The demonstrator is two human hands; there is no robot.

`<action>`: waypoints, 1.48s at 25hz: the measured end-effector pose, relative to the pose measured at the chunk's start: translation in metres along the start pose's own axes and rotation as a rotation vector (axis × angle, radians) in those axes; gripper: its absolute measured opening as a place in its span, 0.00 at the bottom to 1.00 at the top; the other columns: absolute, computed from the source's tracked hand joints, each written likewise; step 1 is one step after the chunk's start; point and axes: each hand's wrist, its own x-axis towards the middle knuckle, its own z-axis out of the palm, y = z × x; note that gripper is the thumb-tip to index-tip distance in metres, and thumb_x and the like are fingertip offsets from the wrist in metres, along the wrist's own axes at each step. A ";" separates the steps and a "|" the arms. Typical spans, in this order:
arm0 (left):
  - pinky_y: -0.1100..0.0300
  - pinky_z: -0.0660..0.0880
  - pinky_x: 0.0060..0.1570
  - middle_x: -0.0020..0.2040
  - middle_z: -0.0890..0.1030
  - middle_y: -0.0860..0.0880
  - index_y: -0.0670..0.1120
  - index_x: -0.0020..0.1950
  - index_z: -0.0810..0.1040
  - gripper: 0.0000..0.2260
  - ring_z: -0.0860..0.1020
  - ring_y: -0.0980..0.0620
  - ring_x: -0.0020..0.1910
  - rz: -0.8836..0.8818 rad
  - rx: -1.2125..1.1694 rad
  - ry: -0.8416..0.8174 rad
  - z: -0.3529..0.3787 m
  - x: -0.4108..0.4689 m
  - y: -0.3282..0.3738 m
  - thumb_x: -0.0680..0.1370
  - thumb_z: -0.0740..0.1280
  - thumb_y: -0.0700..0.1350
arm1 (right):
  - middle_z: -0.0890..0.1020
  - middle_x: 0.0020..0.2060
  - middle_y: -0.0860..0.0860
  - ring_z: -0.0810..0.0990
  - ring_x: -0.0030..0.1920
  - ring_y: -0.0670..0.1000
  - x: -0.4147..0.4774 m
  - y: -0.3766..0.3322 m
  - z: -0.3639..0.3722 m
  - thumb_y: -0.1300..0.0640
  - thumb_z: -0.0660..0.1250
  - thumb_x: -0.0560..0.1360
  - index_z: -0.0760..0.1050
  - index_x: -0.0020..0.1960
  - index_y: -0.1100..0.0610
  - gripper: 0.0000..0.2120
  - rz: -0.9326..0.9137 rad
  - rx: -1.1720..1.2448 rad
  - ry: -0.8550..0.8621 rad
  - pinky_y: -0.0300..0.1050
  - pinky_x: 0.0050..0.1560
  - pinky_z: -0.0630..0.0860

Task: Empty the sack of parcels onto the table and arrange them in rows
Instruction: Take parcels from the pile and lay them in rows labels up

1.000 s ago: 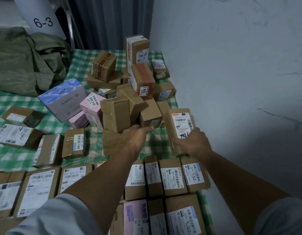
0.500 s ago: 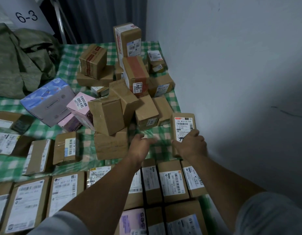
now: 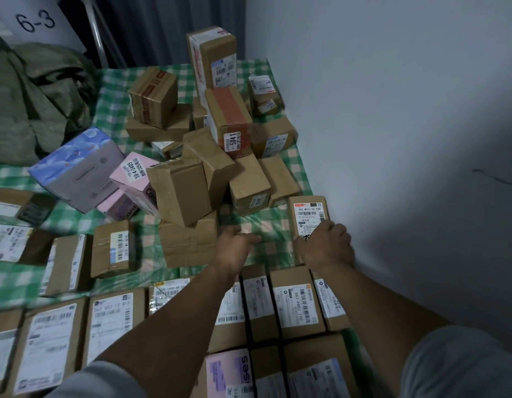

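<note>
right hand [image 3: 325,247]: fingers curled over near end of brown cardboard parcel with white label [image 3: 307,211], flat by the wall | left hand [image 3: 234,248]: fingers loosely extended, empty, above green checked tablecloth [image 3: 266,225], just left of parcel

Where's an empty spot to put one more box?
Bare cloth shows between the left hand and the labelled parcel the right hand holds. More lies between the sack and the pile. The near rows are packed tight.
</note>
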 end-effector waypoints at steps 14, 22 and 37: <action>0.37 0.74 0.60 0.59 0.80 0.37 0.46 0.64 0.75 0.15 0.78 0.36 0.59 0.100 0.017 0.081 -0.006 0.014 0.026 0.78 0.67 0.39 | 0.66 0.70 0.60 0.64 0.70 0.62 0.029 -0.100 -0.025 0.46 0.73 0.75 0.64 0.72 0.56 0.32 -0.280 0.314 -0.004 0.55 0.65 0.70; 0.46 0.78 0.53 0.51 0.84 0.39 0.41 0.54 0.81 0.07 0.81 0.40 0.50 0.079 -0.005 0.090 -0.049 0.026 0.025 0.78 0.67 0.36 | 0.65 0.71 0.60 0.64 0.71 0.62 0.047 -0.151 0.002 0.43 0.78 0.69 0.56 0.76 0.58 0.46 -0.234 0.280 -0.024 0.56 0.65 0.71; 0.43 0.77 0.47 0.51 0.83 0.37 0.40 0.53 0.79 0.09 0.81 0.34 0.52 0.089 0.002 0.061 -0.051 -0.015 0.026 0.74 0.68 0.40 | 0.71 0.67 0.61 0.70 0.67 0.63 -0.014 -0.101 -0.069 0.31 0.62 0.72 0.68 0.73 0.53 0.38 -0.109 0.366 -0.059 0.54 0.60 0.70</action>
